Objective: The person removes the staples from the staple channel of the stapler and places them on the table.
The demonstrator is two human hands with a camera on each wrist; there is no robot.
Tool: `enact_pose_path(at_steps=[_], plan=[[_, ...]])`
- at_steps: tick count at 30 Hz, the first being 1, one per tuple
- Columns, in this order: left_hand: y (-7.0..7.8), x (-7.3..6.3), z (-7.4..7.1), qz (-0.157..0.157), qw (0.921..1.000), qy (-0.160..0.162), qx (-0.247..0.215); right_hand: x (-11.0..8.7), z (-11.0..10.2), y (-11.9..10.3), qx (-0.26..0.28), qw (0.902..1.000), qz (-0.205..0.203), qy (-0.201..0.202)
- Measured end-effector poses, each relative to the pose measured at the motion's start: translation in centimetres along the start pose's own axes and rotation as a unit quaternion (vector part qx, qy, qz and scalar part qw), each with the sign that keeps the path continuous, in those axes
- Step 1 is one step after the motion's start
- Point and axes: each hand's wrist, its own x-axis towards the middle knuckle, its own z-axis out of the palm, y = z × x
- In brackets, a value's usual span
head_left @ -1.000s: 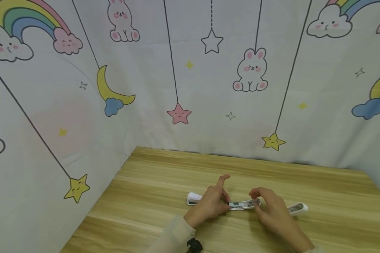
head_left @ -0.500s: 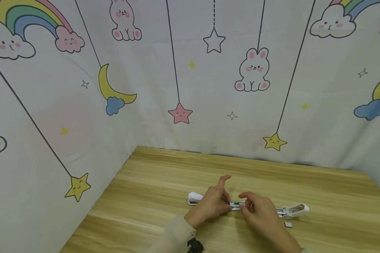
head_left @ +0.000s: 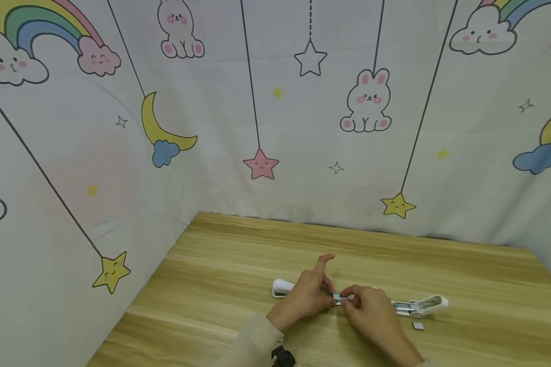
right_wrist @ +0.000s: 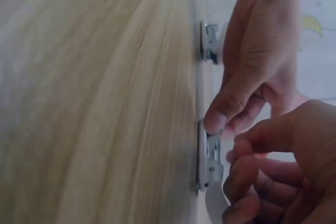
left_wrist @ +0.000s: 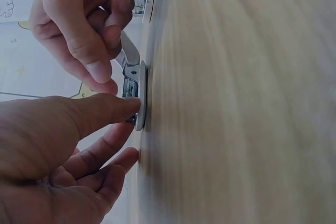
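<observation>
Stapler (head_left: 337, 299), white-shelled with a silvery metal channel, lies between the person's two hands on the pale wood-grain desk (head_left: 229, 255), its lid tipped back. On my feed the left hand (head_left: 305, 294) pinches the stapler's base between thumb and fingers, one finger stretched up clear of it. Just beside it, I see the right hand (head_left: 372, 308) with thumb and forefinger drawn together at the channel, pinching a small silvery sliver (head_left: 350, 297) that I cannot identify.

Partly hidden behind the left hand, I make out a second white stapler (head_left: 282, 286) with a rounded end. Beyond the right hand lies a third white stapler (head_left: 418, 308), opened out, its metal rail bare. A small grey rectangular block (head_left: 418, 326) rests near it, on my side. I also have a cream sleeve (head_left: 252, 336) on the left arm and a white printed fabric backdrop (head_left: 303, 204) behind the desk.
</observation>
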Motion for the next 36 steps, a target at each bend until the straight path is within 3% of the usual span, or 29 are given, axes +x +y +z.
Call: enact_pose_path(at_steps=[6,20,26,36], plan=[[0.0,0.0,0.0,0.004,1.0000,0.001,0.007,-0.1,0.3,-0.3,0.003,0.9998,0.018,-0.012],[-0.2,0.0,0.0,0.005,1.0000,0.000,0.007,0.5,0.9,-0.6,-0.026,0.9995,-0.002,0.018],[-0.3,0.1,0.1,0.009,0.9999,0.000,0.014,1.0,0.9,-0.7,-0.039,0.9992,-0.002,0.011],[-0.2,0.1,0.1,0.006,0.9999,0.001,0.012,1.2,0.7,-0.7,-0.107,0.9930,-0.049,0.001]])
